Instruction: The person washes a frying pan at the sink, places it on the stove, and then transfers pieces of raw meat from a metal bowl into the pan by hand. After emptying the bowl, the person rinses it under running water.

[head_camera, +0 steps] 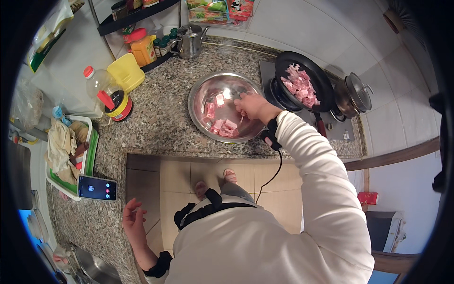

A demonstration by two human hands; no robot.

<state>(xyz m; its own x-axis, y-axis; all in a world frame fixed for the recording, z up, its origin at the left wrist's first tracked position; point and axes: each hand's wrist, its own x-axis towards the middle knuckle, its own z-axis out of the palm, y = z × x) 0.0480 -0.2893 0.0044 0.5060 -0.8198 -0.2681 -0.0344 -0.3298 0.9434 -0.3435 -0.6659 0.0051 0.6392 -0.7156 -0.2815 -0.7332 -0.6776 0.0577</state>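
My right hand point(251, 105) reaches into a wide stainless steel bowl point(195, 122) on the granite counter. Its fingers are closed at a chunk of raw meat point(242, 113), mostly hidden by the hand. More pieces of raw meat point(228, 128) lie to the left in the same bowl. A black frying pan point(321, 74) holds a heap of cut raw meat point(301, 85) and sits tilted over the cooktop, right of the bowl. My left hand point(134, 216) hangs by the counter's edge, fingers loosely curled and apart, with nothing in it. A lit phone point(97, 188) lies closest to it.
Behind the pan stands a lidded steel pot point(349, 96). A steel kettle point(190, 42) and a spice rack point(138, 16) are at the back. On the left are a sauce bottle point(115, 99), a yellow container point(127, 72) and a basket point(93, 149). A cable point(271, 174) hangs from my right wrist.
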